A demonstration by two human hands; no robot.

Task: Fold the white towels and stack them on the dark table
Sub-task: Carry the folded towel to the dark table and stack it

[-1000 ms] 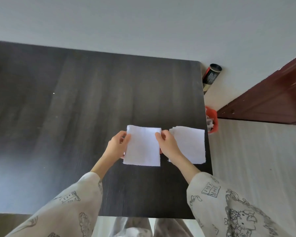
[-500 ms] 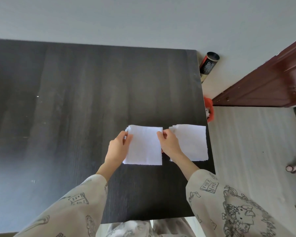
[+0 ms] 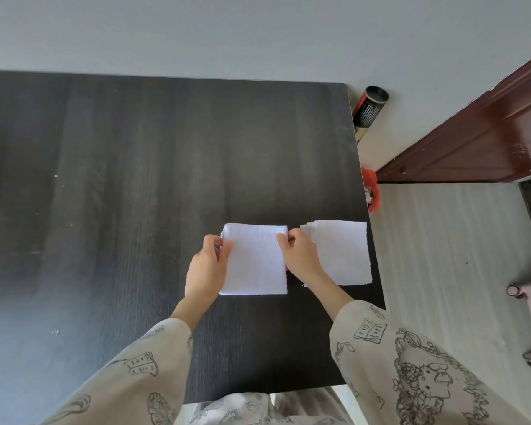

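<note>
No legible text anywhere. Black-and-red cylindrical tube (image 3: 369, 110) on floor past far right corner of counter (image 3: 135, 194): block of small white print on black band, too small to read. Sleeves (image 3: 417, 372): cartoon line drawings, one an open book with scribble lines, no readable letters. Folded white towel (image 3: 255, 259) and white towel stack (image 3: 339, 253): plain, no label or mark visible.

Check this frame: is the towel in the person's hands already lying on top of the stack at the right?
No, the folded white towel held by both hands lies on the dark table beside the towel stack, not on it.
</note>
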